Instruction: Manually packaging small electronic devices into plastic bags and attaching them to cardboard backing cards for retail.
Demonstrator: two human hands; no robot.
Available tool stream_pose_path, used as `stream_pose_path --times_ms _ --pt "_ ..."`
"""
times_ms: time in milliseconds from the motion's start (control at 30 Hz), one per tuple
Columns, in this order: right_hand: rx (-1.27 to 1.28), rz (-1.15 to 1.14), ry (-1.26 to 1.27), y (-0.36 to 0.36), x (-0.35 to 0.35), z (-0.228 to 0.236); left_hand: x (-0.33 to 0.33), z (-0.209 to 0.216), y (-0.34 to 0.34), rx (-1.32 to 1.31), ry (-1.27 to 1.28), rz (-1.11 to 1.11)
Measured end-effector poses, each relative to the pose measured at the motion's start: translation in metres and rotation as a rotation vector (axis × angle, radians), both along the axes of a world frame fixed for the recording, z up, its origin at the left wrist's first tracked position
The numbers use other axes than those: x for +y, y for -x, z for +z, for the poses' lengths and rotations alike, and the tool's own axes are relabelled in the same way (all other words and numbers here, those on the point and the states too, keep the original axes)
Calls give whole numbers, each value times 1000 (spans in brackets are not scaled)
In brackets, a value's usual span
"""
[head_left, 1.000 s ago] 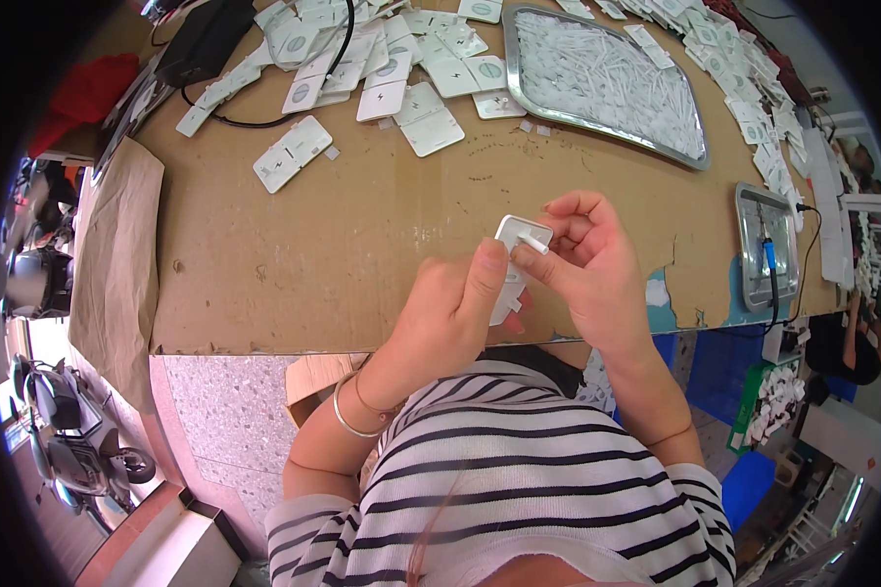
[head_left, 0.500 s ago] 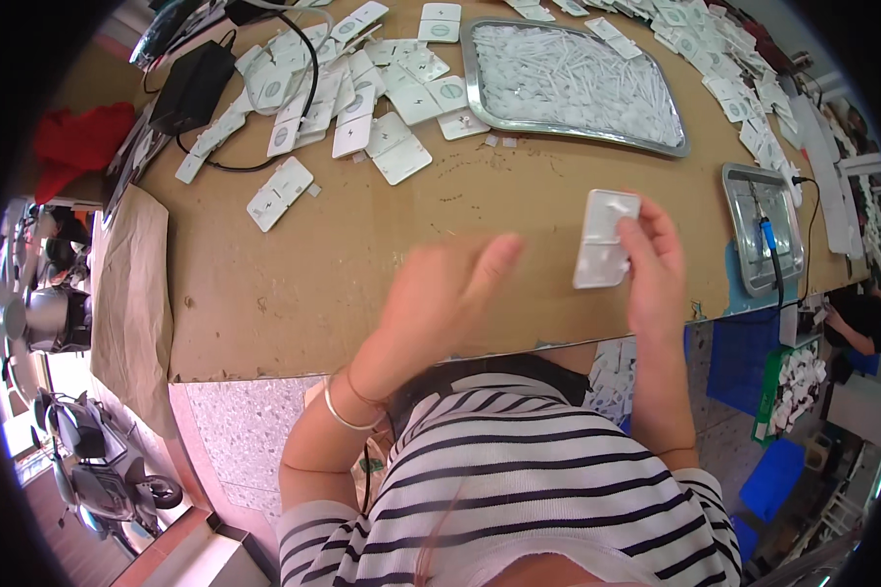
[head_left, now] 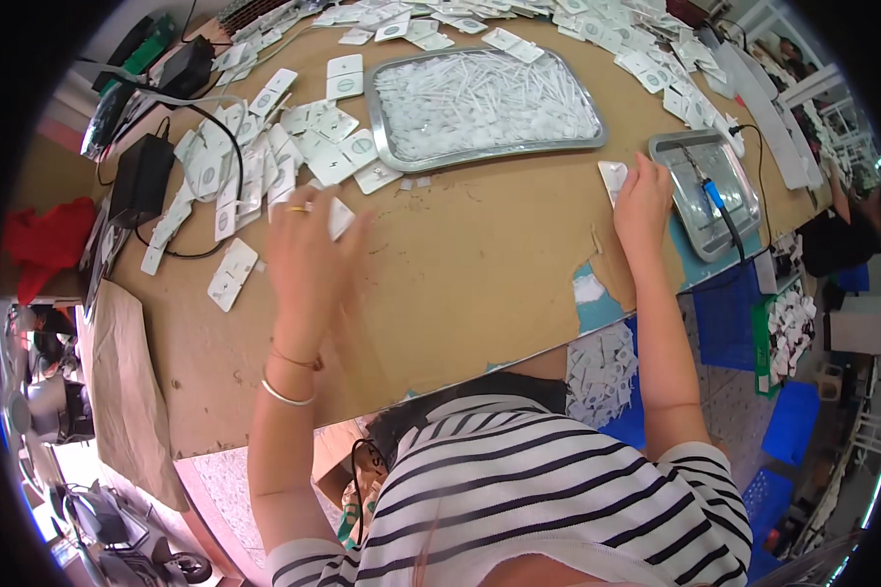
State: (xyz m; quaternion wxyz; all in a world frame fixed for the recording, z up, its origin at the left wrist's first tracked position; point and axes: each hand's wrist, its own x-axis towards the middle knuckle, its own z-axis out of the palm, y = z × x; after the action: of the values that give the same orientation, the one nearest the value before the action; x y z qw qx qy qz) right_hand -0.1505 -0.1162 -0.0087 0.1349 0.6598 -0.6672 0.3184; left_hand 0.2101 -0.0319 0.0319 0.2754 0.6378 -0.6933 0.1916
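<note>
My right hand point(head_left: 644, 201) is closed on a white rectangular plastic piece point(head_left: 613, 178), beside the near edge of the soldering tray. Only part of that piece shows past my fingers. My left hand point(head_left: 311, 249) reaches over the scattered white pieces at the left, slightly blurred, with its thumb spread away from the fingers. A white piece point(head_left: 340, 217) lies under and beside those fingers; I cannot make out a grip on it. Several similar flat pieces, some with a round mark, form a loose pile point(head_left: 325, 147) beyond this hand.
A metal tray point(head_left: 489, 155) full of small white sticks stands at the back. To the right, a smaller metal tray point(head_left: 700, 256) holds a blue-handled soldering iron point(head_left: 712, 192). A black power adapter point(head_left: 141, 181) with cables is at left. More white pieces point(head_left: 646, 70) lie at the back right.
My left hand has moved left and away from me, onto the pile. My right hand has carried its piece away from me toward the soldering tray. The whole view has shifted.
</note>
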Motion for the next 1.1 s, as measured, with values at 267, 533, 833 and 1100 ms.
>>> stream_pose_path --times_ms 267,533,833,1100 --pt "13 434 -36 -101 -56 34 3 -31 -4 -119 -329 201" --pt "77 310 -388 -144 -104 25 41 -3 -4 74 -352 149" --pt "-620 557 -475 -135 -70 41 42 -1 -23 441 -410 124" --pt "-845 991 -557 -162 41 60 23 19 21 1973 -598 -446"
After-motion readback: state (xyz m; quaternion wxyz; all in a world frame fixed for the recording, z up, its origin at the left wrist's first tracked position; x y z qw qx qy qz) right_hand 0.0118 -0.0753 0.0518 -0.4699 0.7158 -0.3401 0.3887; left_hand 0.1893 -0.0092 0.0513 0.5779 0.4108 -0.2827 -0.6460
